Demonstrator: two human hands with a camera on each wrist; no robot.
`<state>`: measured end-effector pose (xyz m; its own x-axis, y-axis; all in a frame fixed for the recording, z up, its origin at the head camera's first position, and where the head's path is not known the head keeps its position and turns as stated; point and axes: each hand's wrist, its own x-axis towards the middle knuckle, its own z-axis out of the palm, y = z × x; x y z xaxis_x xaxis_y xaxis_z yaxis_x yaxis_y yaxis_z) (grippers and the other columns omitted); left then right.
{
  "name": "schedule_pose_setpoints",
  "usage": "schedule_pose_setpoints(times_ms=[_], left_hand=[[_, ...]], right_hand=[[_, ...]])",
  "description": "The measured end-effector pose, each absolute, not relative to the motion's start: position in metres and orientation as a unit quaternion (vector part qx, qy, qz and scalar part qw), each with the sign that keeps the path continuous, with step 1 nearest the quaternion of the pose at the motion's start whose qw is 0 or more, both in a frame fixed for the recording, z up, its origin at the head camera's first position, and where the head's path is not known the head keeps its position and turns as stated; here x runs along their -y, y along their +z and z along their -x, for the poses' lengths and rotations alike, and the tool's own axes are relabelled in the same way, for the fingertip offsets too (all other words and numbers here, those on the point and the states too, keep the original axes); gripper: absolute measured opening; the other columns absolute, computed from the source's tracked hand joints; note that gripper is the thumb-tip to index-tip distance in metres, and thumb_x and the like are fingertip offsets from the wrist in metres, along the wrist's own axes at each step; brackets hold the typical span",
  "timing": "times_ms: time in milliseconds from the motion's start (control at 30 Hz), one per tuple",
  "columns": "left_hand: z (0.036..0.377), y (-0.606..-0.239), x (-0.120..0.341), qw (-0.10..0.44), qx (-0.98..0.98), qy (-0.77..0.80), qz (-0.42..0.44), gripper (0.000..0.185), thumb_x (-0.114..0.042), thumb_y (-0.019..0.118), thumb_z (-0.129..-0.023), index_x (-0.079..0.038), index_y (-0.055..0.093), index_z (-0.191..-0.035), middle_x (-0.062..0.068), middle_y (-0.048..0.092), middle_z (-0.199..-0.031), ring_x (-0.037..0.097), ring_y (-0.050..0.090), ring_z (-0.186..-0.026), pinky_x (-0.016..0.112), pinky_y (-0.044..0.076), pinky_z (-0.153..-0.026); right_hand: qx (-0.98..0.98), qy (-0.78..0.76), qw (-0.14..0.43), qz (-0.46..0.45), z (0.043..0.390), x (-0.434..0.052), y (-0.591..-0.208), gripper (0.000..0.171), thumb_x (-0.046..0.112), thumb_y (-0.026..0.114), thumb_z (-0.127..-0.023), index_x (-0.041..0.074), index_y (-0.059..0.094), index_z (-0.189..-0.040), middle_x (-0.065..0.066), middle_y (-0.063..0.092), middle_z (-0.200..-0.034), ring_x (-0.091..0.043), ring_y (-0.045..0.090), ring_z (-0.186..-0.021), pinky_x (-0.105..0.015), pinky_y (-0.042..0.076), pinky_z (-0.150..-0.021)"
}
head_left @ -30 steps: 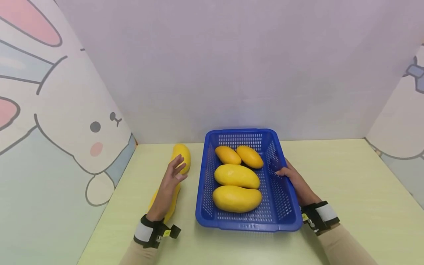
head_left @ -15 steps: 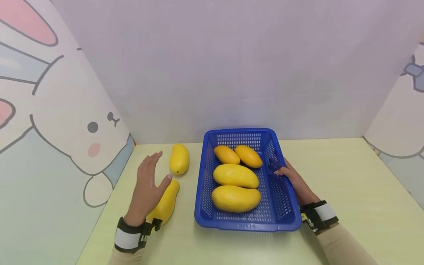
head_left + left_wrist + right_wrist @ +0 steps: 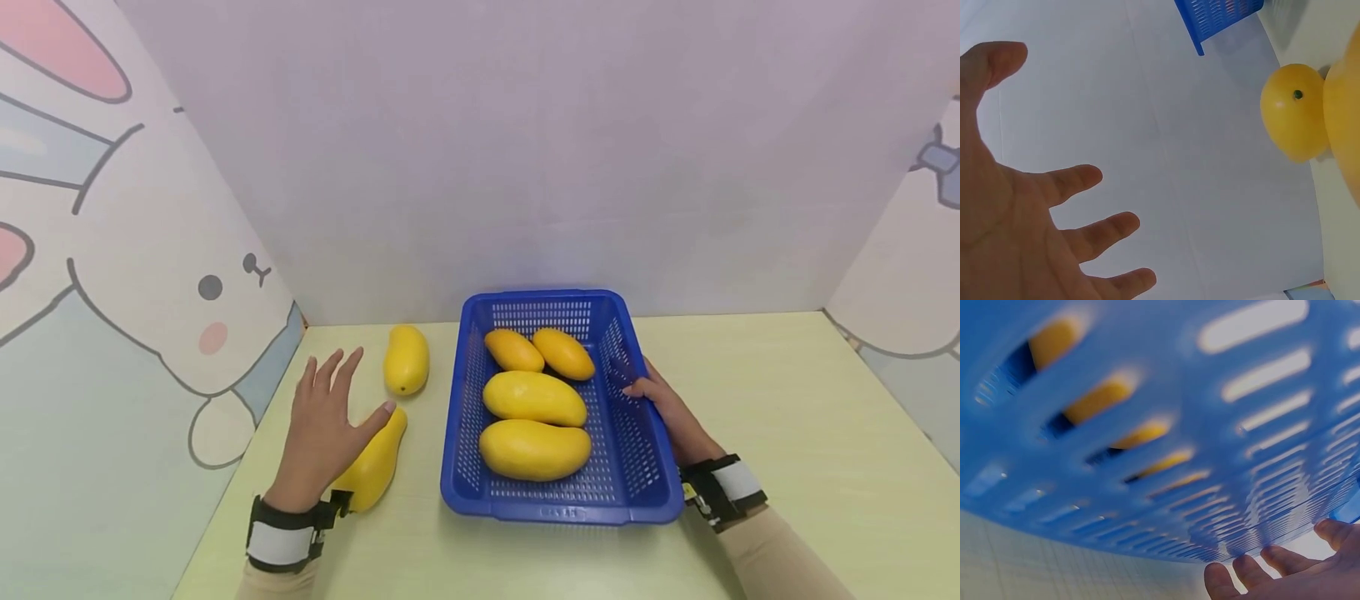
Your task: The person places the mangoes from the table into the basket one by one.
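Note:
My left hand [image 3: 318, 425] hovers with fingers spread, holding nothing. Under its thumb side lies a yellow mango [image 3: 378, 467], partly covered by the hand in the head view. Farther back is another yellow mango [image 3: 406, 360], apart from the hand. The left wrist view shows my palm [image 3: 1016, 231] facing away from the table, with both mangoes at the right. My right hand [image 3: 675, 417] holds the right side of a blue plastic basket [image 3: 562, 512], thumb over the rim and fingers [image 3: 1285, 559] against the outer wall.
Inside the basket lie two large yellow mangoes, one of them in front [image 3: 535, 450], and two smaller orange-yellow mangoes, one at the right [image 3: 564, 354]. A pale wall [image 3: 540, 167] stands behind the light table [image 3: 787, 433]. A rabbit-printed panel [image 3: 150, 292] borders the left side.
My left hand has moved left, away from the back mango, and its fingers have spread apart. The right hand and the basket stay where they were.

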<state>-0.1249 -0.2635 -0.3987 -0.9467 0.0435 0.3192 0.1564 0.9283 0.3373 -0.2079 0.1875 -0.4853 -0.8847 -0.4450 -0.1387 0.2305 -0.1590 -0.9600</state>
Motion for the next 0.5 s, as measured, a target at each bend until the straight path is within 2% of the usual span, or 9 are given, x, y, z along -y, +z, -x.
schedule_pose_setpoints(times_ms=[133, 367, 500], left_hand=[[0.126, -0.402, 0.265, 0.136, 0.975, -0.173, 0.041, 0.09, -0.053, 0.07, -0.088, -0.008, 0.033, -0.157, 0.028, 0.032, -0.156, 0.055, 0.014, -0.146, 0.069, 0.015, -0.115], [0.131, -0.411, 0.267, 0.01, 0.991, -0.135, 0.002, 0.11, -0.076, 0.055, -0.087, -0.008, 0.013, -0.163, 0.033, 0.018, -0.161, 0.062, 0.005, -0.144, 0.081, 0.018, -0.103], [0.134, -0.417, 0.268, -0.024, 0.991, -0.133, -0.013, 0.115, -0.08, 0.051, -0.086, -0.007, 0.008, -0.163, 0.034, 0.013, -0.162, 0.062, 0.003, -0.144, 0.081, 0.018, -0.102]], right_hand=[[-0.611, -0.755, 0.223, 0.087, 0.208, -0.187, -0.485, 0.077, 0.018, 0.034, -0.099, 0.04, -0.005, -0.162, -0.027, 0.02, -0.154, -0.041, 0.051, -0.117, -0.057, 0.053, -0.09], [-0.611, -0.754, 0.223, 0.093, 0.208, -0.188, -0.485, 0.076, 0.018, 0.034, -0.1, 0.041, -0.004, -0.162, -0.027, 0.02, -0.155, -0.042, 0.051, -0.117, -0.057, 0.053, -0.09], [-0.608, -0.756, 0.225, 0.094, 0.208, -0.188, -0.486, 0.076, 0.018, 0.034, -0.1, 0.04, -0.003, -0.162, -0.028, 0.021, -0.153, -0.041, 0.052, -0.116, -0.057, 0.053, -0.09]])
